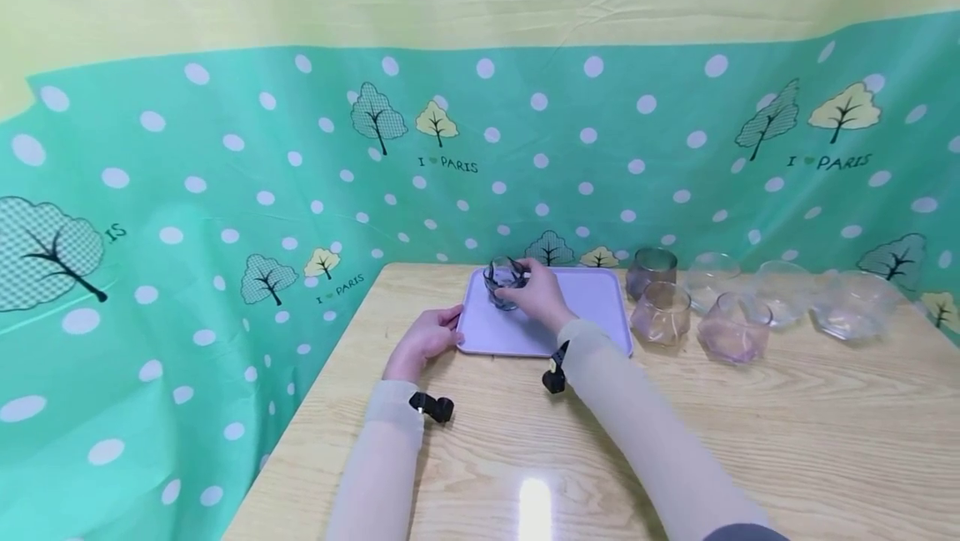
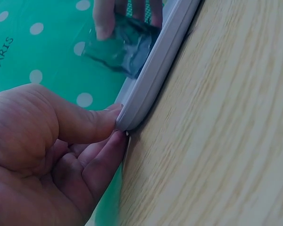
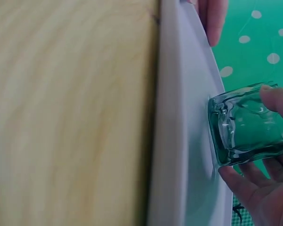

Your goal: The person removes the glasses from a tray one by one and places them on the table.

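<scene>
A dark tinted glass cup (image 1: 501, 281) stands on the left part of a pale lilac tray (image 1: 540, 341). My right hand (image 1: 542, 298) grips this cup from the right, its thumb and fingers around the wall, as the right wrist view shows with the glass cup (image 3: 245, 125) against the tray's surface. At the tray's left edge, my left hand (image 1: 426, 339) pinches the rim between thumb and fingers. The left wrist view shows that thumb on top of the tray's corner (image 2: 132, 113) and the fingers below it.
Right of the tray stand a dark grey glass (image 1: 651, 270), an amber glass (image 1: 662, 314), a pinkish glass (image 1: 735, 328) and several clear glasses, such as the rightmost clear glass (image 1: 851, 308). A green dotted curtain (image 1: 225, 216) hangs behind the wooden table (image 1: 825, 441).
</scene>
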The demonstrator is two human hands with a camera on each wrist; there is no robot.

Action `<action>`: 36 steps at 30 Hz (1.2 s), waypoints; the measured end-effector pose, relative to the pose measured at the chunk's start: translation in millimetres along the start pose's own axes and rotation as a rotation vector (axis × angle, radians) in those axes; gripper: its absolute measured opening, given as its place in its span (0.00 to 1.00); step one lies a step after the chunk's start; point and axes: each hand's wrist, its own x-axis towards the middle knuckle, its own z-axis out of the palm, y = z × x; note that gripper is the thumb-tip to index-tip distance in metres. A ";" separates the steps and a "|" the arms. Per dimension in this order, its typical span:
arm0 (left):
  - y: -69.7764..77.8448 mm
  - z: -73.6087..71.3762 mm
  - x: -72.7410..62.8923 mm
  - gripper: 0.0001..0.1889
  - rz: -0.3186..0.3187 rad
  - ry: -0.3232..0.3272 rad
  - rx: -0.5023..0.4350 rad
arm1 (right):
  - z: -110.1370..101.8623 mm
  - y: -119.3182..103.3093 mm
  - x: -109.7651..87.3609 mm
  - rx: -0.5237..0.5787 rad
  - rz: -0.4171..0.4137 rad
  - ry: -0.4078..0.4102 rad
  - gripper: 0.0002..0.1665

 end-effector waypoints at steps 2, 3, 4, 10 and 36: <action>1.3 -0.5 0.1 0.37 0.005 -0.003 -0.006 | -6.2 2.3 -5.7 0.007 -0.006 0.012 0.48; 1.3 -0.8 0.5 0.37 0.007 -0.006 -0.011 | -9.7 3.3 -8.9 0.017 -0.004 0.018 0.48; 1.3 -1.0 0.8 0.37 0.006 -0.009 -0.014 | -13.6 4.0 -12.2 0.029 0.000 0.024 0.48; 0.8 -2.7 0.2 0.36 -0.004 -0.010 -0.025 | -47.6 -3.5 -36.8 0.106 -0.001 0.040 0.48; 0.8 0.2 -1.2 0.37 0.004 0.001 0.030 | -270.4 29.8 -171.9 0.049 -0.124 0.177 0.43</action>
